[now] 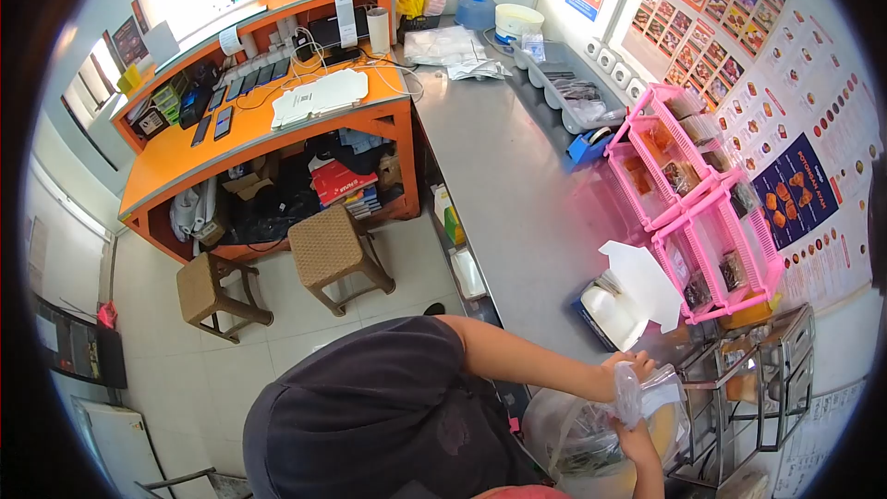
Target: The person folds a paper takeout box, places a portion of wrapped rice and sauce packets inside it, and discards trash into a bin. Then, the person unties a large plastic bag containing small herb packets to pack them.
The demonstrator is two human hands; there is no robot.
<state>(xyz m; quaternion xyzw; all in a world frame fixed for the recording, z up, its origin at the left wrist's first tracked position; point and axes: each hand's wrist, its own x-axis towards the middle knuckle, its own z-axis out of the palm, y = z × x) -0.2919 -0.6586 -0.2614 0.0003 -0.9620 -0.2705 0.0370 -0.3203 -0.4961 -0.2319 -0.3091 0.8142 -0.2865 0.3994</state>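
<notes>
Your own dark shirt (370, 416) fills the near edge of the view, and both your arms reach right from it toward the near end of the steel counter (499, 176). Your left hand (624, 368) is closed on the upper edge of a clear plastic bag (647, 397), fingers curled over the film. Your right hand (637, 448) comes up from below and meets the same bag from the underside; its fingers look closed on the plastic, though the film hides how tightly. The bag sits between your two hands, just in front of the wire rack (758, 379) at the near right, and over a larger clear bag (573, 434) that bulges beside the counter's end.

Just beyond your hands an open white box (614, 310) lies on the counter with its lid up. Right of it stands a pink shelf unit (702, 194) holding small packets, against a wall with menu posters (795, 185). Farther along the counter lie a grey tray (573, 92) and white tubs (517, 18). On the left, an orange desk (231, 129) carries a row of phones (240, 88), with two woven stools (277, 268) on the floor before it.
</notes>
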